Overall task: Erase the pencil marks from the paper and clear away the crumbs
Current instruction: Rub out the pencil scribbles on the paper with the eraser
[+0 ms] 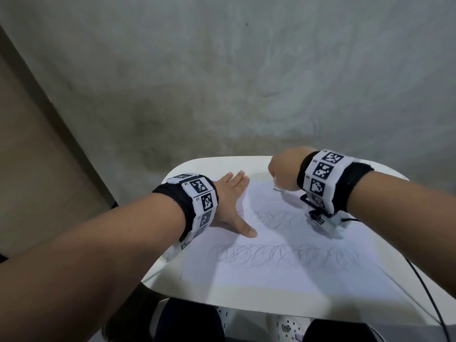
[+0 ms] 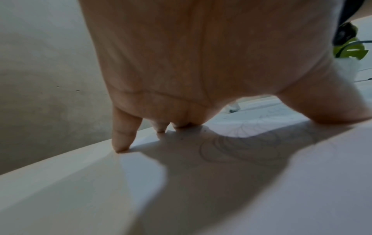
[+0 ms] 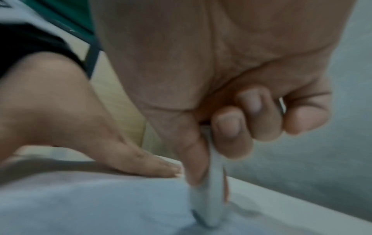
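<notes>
On the white surface [image 1: 385,193] we see the paper [image 1: 283,275] lying flat, pencil marks [image 1: 259,254] looping left to right across it. Our left hand [image 1: 229,206] presses its far-left part, fingers straight and spread. Our right hand [image 1: 283,171], curled, pinches the eraser [image 3: 209,202] upright, tip on the paper's far edge.

Right hand [image 3: 211,79] fingers [image 3: 227,132] round eraser [image 3: 209,205] (tip on paper [image 3: 90,206])
</notes>
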Demonstrator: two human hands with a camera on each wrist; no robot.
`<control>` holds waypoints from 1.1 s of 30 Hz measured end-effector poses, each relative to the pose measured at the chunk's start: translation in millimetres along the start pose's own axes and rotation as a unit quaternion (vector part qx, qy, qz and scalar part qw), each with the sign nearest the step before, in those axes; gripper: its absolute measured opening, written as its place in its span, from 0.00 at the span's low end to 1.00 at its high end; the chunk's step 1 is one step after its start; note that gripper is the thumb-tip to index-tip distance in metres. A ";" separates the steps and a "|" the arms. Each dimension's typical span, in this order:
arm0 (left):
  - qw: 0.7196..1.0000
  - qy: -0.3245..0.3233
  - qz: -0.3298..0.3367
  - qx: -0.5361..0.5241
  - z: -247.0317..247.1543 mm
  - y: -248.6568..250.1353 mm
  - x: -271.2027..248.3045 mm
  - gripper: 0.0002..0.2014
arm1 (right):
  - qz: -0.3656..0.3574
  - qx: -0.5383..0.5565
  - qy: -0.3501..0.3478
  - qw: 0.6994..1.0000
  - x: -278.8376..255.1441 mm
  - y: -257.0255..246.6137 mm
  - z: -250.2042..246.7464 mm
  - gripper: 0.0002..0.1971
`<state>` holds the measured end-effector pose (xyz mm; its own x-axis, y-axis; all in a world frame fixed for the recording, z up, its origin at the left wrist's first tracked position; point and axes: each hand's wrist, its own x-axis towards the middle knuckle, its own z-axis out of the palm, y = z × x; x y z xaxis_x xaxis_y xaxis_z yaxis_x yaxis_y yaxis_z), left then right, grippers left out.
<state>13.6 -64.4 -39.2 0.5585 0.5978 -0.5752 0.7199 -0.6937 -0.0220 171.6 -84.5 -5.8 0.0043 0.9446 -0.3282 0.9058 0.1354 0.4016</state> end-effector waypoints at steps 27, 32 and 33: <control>1.000 0.009 0.005 0.004 2.2 -0.8 3.5 0.65 | -0.052 -0.013 -0.027 0.998 -8.0 -14.5 3.3 0.12; 1.000 0.009 0.001 0.000 3.1 -0.9 3.2 0.66 | -0.008 0.012 0.004 1.000 -7.2 6.3 5.3 0.09; 1.000 0.011 0.004 0.002 3.0 -0.5 2.9 0.65 | -0.032 0.022 0.001 0.999 -7.1 -3.6 6.9 0.10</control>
<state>13.6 -63.6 -43.3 0.5736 0.6006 -0.5570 0.7134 -0.7005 -0.0206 171.2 -93.7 -10.7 -0.0551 0.9351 -0.3501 0.9221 0.1822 0.3415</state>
